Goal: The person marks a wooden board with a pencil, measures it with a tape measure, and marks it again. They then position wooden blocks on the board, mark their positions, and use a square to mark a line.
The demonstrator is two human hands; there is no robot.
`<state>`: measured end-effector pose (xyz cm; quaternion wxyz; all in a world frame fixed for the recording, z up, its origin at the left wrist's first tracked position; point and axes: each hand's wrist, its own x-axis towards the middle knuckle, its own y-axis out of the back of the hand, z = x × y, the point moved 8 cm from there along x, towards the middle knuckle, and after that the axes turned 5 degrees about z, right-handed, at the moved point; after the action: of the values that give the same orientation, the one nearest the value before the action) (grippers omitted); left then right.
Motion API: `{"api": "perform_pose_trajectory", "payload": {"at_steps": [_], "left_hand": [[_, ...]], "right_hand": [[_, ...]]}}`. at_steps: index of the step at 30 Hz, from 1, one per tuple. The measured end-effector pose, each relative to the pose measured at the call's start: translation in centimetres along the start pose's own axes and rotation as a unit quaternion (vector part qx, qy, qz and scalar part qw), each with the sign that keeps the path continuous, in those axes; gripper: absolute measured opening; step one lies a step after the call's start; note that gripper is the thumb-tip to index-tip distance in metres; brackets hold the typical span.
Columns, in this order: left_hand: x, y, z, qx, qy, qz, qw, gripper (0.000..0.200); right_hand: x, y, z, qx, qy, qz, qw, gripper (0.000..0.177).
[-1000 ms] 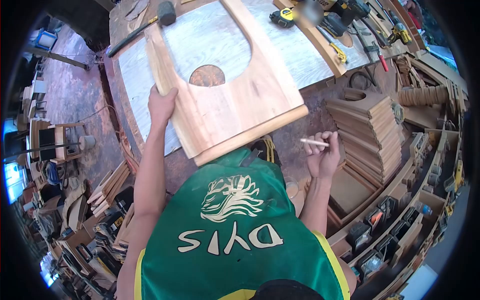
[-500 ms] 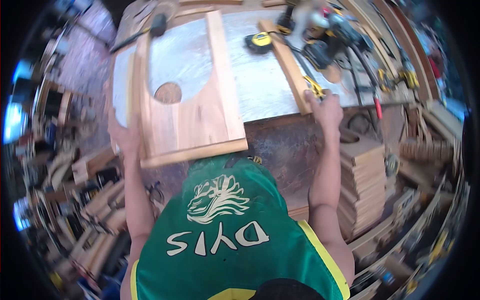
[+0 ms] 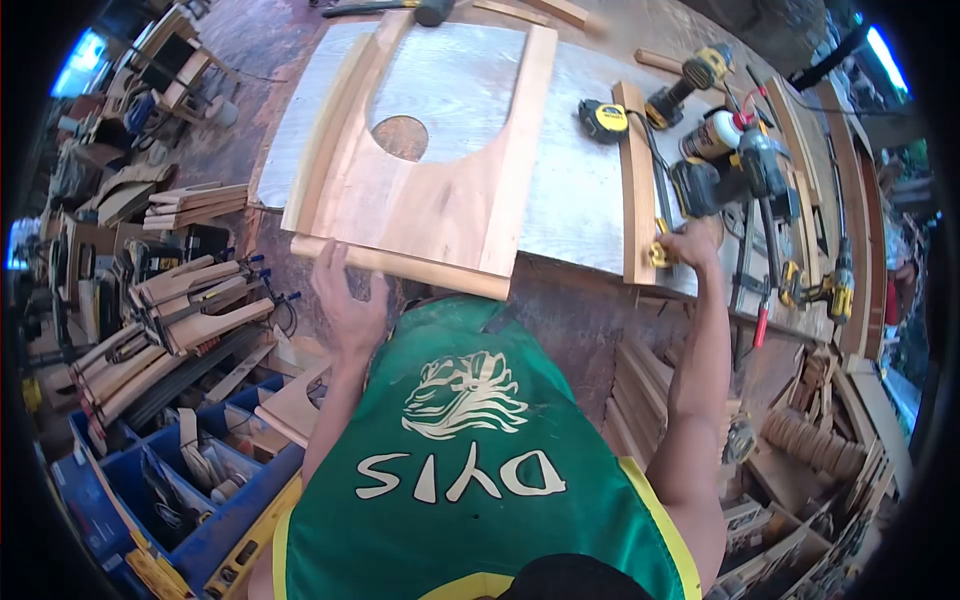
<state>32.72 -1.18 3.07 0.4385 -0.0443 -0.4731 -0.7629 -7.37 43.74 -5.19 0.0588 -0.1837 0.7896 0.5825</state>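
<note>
A wooden panel (image 3: 430, 200) with a deep U-shaped cutout lies on the pale board (image 3: 575, 190) of the workbench. Along its near edge runs a narrow wooden strip (image 3: 420, 272). My left hand (image 3: 350, 300) is at the left part of this strip, fingers apart, fingertips at its near edge. At the right, my right hand (image 3: 692, 245) has its fingers closed on a small yellow tool (image 3: 658, 250), beside the near end of an upright-lying wooden bar (image 3: 637, 190). A yellow and black tape measure (image 3: 604, 121) sits left of that bar.
Cordless drills (image 3: 705, 68), a glue bottle (image 3: 712, 135) and a red-handled clamp (image 3: 762, 322) lie at the right of the bench. A mallet (image 3: 434, 10) is at the far edge. Blue bins (image 3: 190, 470) and clamped wood pieces (image 3: 205, 305) stand at lower left.
My left hand has moved from the panel's left side to its near edge. The view has shifted, and the panel, bar and tools appear farther right. My right hand stays by the yellow tool.
</note>
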Motion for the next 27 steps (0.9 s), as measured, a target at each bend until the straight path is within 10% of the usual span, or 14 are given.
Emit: {"api": "perform_pose_trajectory", "payload": {"at_steps": [15,20,23,27], "left_hand": [[0.4,-17.9,11.5,0.017,-0.213,-0.249,0.945,0.090],[-14.1,-18.4,22.1,-0.220,-0.413,-0.634,0.616,0.076],[-10.3,-13.2,22.9,-0.337,-0.312,-0.654,0.602,0.063],[1.9,-12.8,15.7,-0.357,-0.093,-0.428,0.825,0.037]], "right_hand": [[-5.1,1.0,-1.1,-0.099,0.033,0.093,0.990,0.038],[-13.0,5.8,-5.1,-0.052,0.062,0.145,0.986,0.044],[-16.6,7.9,-6.1,0.167,0.150,0.234,0.946,0.043],[-17.9,5.7,-9.9,0.417,0.091,0.218,0.877,0.028]]}}
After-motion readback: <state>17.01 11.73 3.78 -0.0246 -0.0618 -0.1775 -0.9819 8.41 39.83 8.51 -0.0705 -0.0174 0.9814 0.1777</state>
